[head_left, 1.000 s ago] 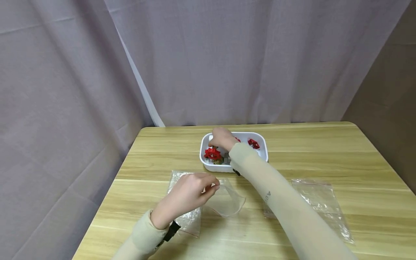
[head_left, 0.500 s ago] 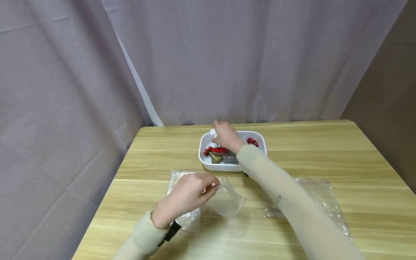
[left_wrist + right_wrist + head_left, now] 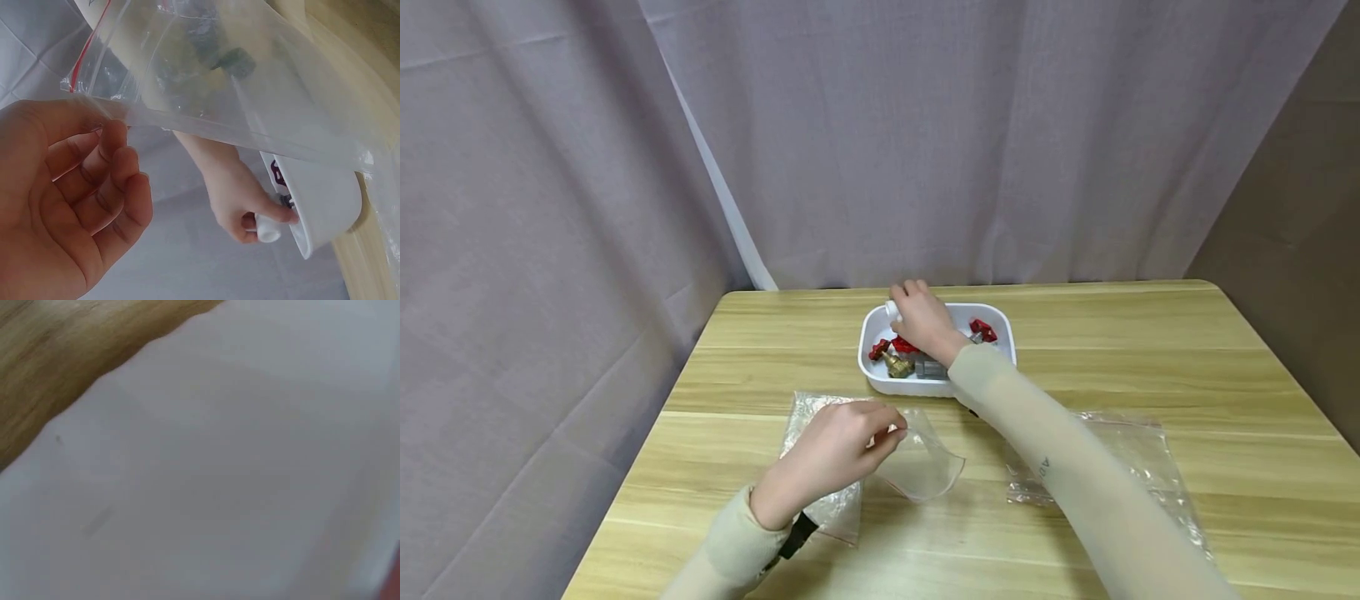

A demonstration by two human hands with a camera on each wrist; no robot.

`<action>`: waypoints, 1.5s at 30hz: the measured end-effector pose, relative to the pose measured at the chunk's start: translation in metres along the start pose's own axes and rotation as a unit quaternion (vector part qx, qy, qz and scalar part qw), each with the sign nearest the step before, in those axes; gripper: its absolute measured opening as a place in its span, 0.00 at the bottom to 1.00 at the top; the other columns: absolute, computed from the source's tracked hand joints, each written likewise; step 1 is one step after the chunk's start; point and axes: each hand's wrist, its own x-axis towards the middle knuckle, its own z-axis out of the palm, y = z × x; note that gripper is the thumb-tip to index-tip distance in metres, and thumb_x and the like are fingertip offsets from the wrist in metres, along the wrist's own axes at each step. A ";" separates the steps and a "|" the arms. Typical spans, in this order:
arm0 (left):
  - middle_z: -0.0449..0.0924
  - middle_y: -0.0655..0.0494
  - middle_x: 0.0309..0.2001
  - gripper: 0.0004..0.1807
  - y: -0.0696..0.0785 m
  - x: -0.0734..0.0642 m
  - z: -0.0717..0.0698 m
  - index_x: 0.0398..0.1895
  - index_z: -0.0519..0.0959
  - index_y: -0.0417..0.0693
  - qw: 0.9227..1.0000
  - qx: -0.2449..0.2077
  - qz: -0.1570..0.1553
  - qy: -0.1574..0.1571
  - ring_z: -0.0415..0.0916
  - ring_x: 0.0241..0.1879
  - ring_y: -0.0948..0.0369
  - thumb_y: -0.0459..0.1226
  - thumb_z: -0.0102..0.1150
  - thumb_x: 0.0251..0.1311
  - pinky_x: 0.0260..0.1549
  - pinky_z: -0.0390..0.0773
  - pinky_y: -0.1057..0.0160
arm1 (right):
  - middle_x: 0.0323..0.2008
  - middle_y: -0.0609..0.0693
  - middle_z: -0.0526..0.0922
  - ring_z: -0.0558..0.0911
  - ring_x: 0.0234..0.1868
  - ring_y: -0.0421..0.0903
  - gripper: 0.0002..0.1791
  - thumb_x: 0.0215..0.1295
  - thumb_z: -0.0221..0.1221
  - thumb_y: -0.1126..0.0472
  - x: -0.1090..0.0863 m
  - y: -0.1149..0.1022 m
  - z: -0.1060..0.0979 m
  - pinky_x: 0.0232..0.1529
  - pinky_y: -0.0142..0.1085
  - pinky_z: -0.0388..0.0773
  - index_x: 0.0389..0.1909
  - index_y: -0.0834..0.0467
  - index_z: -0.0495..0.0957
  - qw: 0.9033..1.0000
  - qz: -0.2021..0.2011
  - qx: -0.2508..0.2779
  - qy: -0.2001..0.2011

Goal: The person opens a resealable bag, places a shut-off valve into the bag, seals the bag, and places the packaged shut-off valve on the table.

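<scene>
My left hand (image 3: 842,442) pinches the edge of a clear zip bag (image 3: 925,467), whose mouth with a red line spreads to the right. In the left wrist view this bag (image 3: 206,81) hangs from the fingertips. Over the back left of a white tray (image 3: 910,388), my right hand (image 3: 923,318) grips a white plastic pipe fitting (image 3: 892,310), partly covered by its fingers. Inside the tray lie a brass valve (image 3: 898,365) with a red handle, a grey block-like piece (image 3: 931,369) and another red valve handle (image 3: 982,331). The right wrist view shows mostly the blurred tray wall (image 3: 206,462).
Beneath my left hand lies a stack of clear bags (image 3: 842,512) on the wooden table (image 3: 715,458). More flat clear bags (image 3: 1138,458) lie at the right, partly under my right forearm. A grey curtain (image 3: 887,150) hangs behind the table.
My right hand has come up from the tray's left part with the white fitting and shifted slightly right. A red handle in the tray has tipped over. My left hand has stayed put.
</scene>
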 end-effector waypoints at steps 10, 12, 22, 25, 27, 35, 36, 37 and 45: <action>0.78 0.68 0.26 0.02 -0.001 -0.001 0.003 0.36 0.84 0.53 1.000 0.000 0.001 -0.002 0.70 0.25 0.73 0.37 0.63 0.66 0.23 0.72 0.73 | 0.52 0.61 0.76 0.74 0.56 0.57 0.23 0.58 0.69 0.60 -0.005 -0.001 0.002 0.54 0.49 0.78 0.53 0.62 0.77 0.999 -0.001 -0.029 -0.033; 0.77 0.68 0.26 0.02 -0.001 -0.001 0.003 0.36 0.84 0.53 1.000 0.000 0.002 -0.003 0.70 0.25 0.73 0.37 0.63 0.66 0.23 0.71 0.73 | 0.52 0.61 0.78 0.76 0.56 0.58 0.23 0.58 0.70 0.59 -0.005 -0.001 -0.005 0.53 0.50 0.78 0.54 0.62 0.79 0.998 0.002 -0.022 -0.057; 0.78 0.68 0.27 0.03 -0.001 -0.002 0.003 0.36 0.84 0.52 1.000 -0.005 -0.004 -0.013 0.72 0.25 0.72 0.37 0.62 0.67 0.23 0.72 0.74 | 0.51 0.57 0.83 0.80 0.49 0.55 0.23 0.57 0.66 0.62 -0.001 0.006 -0.026 0.53 0.49 0.76 0.55 0.62 0.80 0.985 0.008 0.030 -0.169; 0.78 0.68 0.27 0.03 -0.001 -0.003 0.003 0.36 0.84 0.52 1.000 -0.007 -0.005 -0.016 0.72 0.26 0.72 0.37 0.62 0.67 0.24 0.72 0.74 | 0.45 0.55 0.84 0.79 0.44 0.54 0.16 0.58 0.65 0.63 0.000 0.005 -0.025 0.49 0.49 0.76 0.48 0.60 0.82 0.985 -0.001 0.032 -0.169; 0.78 0.68 0.27 0.03 0.000 -0.003 0.003 0.36 0.84 0.52 1.000 -0.007 -0.004 -0.015 0.72 0.25 0.72 0.37 0.62 0.67 0.23 0.72 0.74 | 0.40 0.54 0.83 0.78 0.41 0.53 0.12 0.57 0.64 0.65 0.000 0.004 -0.024 0.46 0.48 0.76 0.43 0.59 0.82 0.986 -0.008 0.032 -0.165; 0.78 0.68 0.27 0.03 -0.001 -0.003 0.005 0.35 0.84 0.53 1.000 -0.004 -0.006 -0.014 0.71 0.25 0.73 0.37 0.62 0.67 0.22 0.71 0.73 | 0.40 0.53 0.85 0.82 0.44 0.52 0.08 0.57 0.63 0.66 -0.001 -0.002 -0.017 0.49 0.46 0.78 0.39 0.58 0.82 0.985 -0.040 0.032 -0.163; 0.78 0.68 0.27 0.03 -0.002 -0.003 0.005 0.35 0.84 0.54 1.000 -0.003 -0.006 -0.013 0.71 0.25 0.73 0.38 0.62 0.67 0.22 0.71 0.73 | 0.41 0.53 0.85 0.82 0.45 0.52 0.09 0.58 0.63 0.66 -0.001 -0.003 -0.016 0.50 0.46 0.79 0.40 0.57 0.82 0.985 -0.039 0.033 -0.165; 0.78 0.68 0.27 0.03 -0.002 -0.002 0.005 0.35 0.84 0.54 1.000 -0.002 -0.005 -0.013 0.71 0.25 0.73 0.37 0.62 0.67 0.22 0.71 0.73 | 0.42 0.53 0.85 0.82 0.46 0.52 0.09 0.58 0.64 0.66 -0.001 -0.003 -0.016 0.50 0.46 0.79 0.41 0.57 0.82 0.985 -0.037 0.035 -0.166; 0.78 0.67 0.26 0.02 -0.002 -0.001 0.008 0.35 0.84 0.53 1.000 -0.003 0.001 -0.010 0.73 0.24 0.71 0.37 0.63 0.66 0.21 0.70 0.73 | 0.43 0.54 0.85 0.82 0.47 0.53 0.12 0.59 0.63 0.67 -0.004 0.000 -0.014 0.50 0.47 0.79 0.45 0.58 0.83 0.988 -0.031 0.049 -0.143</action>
